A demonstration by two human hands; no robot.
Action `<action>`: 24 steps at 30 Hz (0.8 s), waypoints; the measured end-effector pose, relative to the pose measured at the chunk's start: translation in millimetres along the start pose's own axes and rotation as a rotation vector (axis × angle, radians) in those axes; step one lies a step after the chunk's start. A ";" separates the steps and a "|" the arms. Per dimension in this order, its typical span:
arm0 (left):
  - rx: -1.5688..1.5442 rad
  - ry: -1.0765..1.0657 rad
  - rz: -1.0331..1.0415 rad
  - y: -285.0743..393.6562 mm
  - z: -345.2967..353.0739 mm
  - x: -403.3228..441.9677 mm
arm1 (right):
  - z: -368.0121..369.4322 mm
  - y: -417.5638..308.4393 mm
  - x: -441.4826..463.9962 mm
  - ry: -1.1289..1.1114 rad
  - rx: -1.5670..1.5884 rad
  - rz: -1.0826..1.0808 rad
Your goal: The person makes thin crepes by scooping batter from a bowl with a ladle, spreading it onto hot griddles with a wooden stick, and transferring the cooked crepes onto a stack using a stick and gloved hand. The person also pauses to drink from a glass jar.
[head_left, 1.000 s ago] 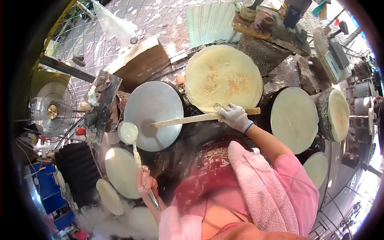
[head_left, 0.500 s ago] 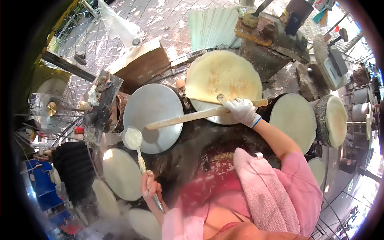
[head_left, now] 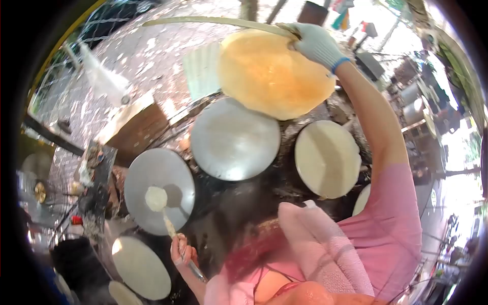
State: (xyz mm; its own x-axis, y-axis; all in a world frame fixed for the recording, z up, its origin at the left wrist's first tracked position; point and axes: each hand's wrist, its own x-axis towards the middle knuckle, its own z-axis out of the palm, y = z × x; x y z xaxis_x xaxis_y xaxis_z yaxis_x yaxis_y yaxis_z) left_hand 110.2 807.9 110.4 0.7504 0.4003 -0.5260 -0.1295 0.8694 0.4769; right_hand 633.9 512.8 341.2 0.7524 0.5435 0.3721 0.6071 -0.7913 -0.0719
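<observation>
Closest to my camera, at the bottom of the frame, I see a fluffy pink towel (head_left: 325, 249) lying over the person's pink shirt (head_left: 389, 208). A bit to the left is the left hand (head_left: 184, 251), which is bare. Its fingers are curled around the handle of a ladle (head_left: 169, 226). The bowl of the ladle is full of white batter (head_left: 156, 199) and is over the left grey plate (head_left: 140, 175). I can't tell if it touches the metal.

Lower down on the left, I see a pale round disc (head_left: 140, 269). Near the middle, a shiny grey plate (head_left: 235, 140) sits beside the left one. To its right is a round pale sheet (head_left: 328, 160), partly in shade.

Farther up, near the top right, is the right hand (head_left: 317, 44) in a pale glove with a blue edge. Its fingers are wrapped around one end of a long flat stick (head_left: 218, 21) that points to the upper left. The big golden pancake (head_left: 274, 73) is just under the stick, at the upper middle. I can't tell if the fingers pinch the pancake too.

Farther off, at the upper left, are a cardboard box (head_left: 140, 134) and a clear plastic bag (head_left: 104, 79).
</observation>
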 end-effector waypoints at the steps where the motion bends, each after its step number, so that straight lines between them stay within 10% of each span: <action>1: 0.006 -0.014 -0.005 -8.4 3.0 1.5 | -12.7 15.4 -0.6 -0.013 -0.025 0.019; 9: 0.050 -0.052 -0.028 -115.5 67.1 -35.8 | -139.7 260.3 -203.8 0.440 0.679 0.510; 14: 0.016 -0.122 -0.057 -179.0 98.9 -89.0 | -78.2 463.8 -416.6 0.809 1.248 0.644; 21: -0.037 -0.127 -0.195 -233.9 101.8 -156.2 | 123.9 564.4 -634.2 0.935 0.372 1.776; 24: -0.098 -0.178 -0.228 -242.3 94.1 -180.3 | 149.8 558.1 -652.2 1.081 0.553 1.724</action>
State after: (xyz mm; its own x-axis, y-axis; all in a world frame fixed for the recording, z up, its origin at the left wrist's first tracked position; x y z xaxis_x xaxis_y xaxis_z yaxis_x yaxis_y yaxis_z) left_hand 67.3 497.9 155.9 0.8680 0.1422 -0.4757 -0.0003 0.9583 0.2858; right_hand 520.3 -241.4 -80.2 0.2133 -0.9708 -0.1097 -0.2258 0.0603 -0.9723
